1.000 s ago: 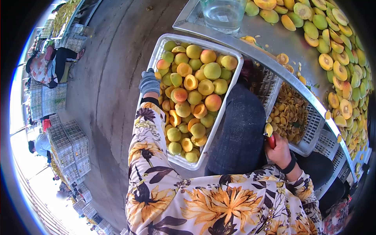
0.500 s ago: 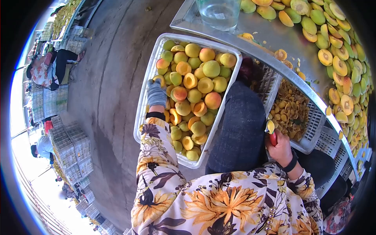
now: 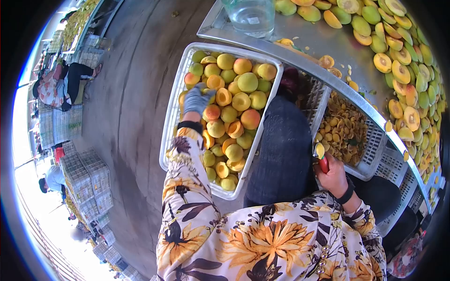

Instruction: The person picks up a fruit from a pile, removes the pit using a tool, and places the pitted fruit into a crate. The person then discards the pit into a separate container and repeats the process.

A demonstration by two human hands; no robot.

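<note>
Under the left fingers (image 3: pixel 203 95), crate apricots (image 3: pixel 211 113).

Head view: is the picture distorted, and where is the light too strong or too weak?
Head view: the fisheye lens curves the edge of the metal table and leaves black corners; daylight washes out the picture's left margin; the crate of fruit, the gloved left hand and the right hand on the knife are sharp and evenly lit.

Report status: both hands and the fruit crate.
Left hand, gloved, on the fruit in the white crate, grip unclear. Right hand shut on red-handled tool. Nothing blocking the crate.
</note>
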